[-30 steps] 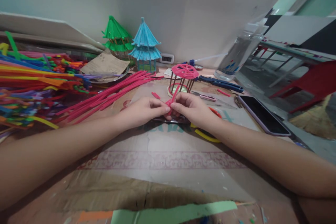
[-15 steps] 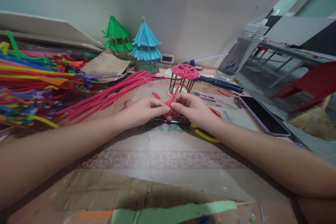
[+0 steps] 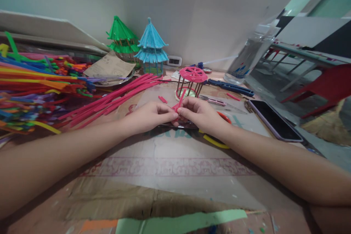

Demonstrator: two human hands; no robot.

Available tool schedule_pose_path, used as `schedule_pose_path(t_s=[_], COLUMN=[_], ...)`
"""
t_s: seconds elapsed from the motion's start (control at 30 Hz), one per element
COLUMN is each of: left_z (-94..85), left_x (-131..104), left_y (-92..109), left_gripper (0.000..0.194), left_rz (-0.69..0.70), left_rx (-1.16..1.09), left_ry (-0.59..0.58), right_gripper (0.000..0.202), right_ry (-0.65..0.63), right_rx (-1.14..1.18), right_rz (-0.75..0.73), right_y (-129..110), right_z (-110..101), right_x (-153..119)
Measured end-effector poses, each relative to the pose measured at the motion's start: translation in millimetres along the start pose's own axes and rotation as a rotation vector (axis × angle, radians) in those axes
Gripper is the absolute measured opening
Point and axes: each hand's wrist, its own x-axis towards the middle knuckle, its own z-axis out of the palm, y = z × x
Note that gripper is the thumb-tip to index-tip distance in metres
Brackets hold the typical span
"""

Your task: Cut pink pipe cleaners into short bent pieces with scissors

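Between my fingertips is a pink pipe cleaner (image 3: 182,97), its free end pointing up. My left hand (image 3: 157,115) pinches it from the left, and my right hand (image 3: 197,114) pinches it from the right. The fingers cover most of its lower part. Just behind the hands stands a small pavilion frame (image 3: 193,74), with a pink spoked top on brown posts. Short pink pieces (image 3: 162,99) lie beyond my left hand. A bundle of long pink pipe cleaners (image 3: 117,97) is spread to the left.
Many coloured pipe cleaners (image 3: 30,80) are heaped at left. A green pavilion (image 3: 122,36) and a blue one (image 3: 151,44) stand at the back. To the right are a glue gun (image 3: 231,87), a phone (image 3: 275,120), a clear bottle (image 3: 248,56) and orange-handled scissors (image 3: 224,117) partly under my right wrist.
Both hands stay nearly in place, still pinching the pink pipe cleaner. Its upright end has shifted slightly left and the fingers have moved a little around it.
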Motion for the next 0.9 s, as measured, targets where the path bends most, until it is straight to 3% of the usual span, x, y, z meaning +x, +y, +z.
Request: schedule_pose_path(t_s=[0.23,0.63,0.9], left_z=[1.1,5.5,10.9], left_x=[-1,-5,-4], left_y=[-1,3,6], left_gripper=[0.03,0.033,0.026], left_rz=[0.029,0.102,0.116], left_rx=[0.002,0.204,0.187], left_ry=[0.01,0.071,0.119], right_gripper=[0.017,0.022,0.022], right_ry=[0.009,-0.011,0.035], right_rx=[-0.008,-0.086,-0.136], right_rz=[0.001,-0.04,-0.07], right_y=[0,2,-3], right_z=[-1,-2,-1], right_x=[1,0,-3])
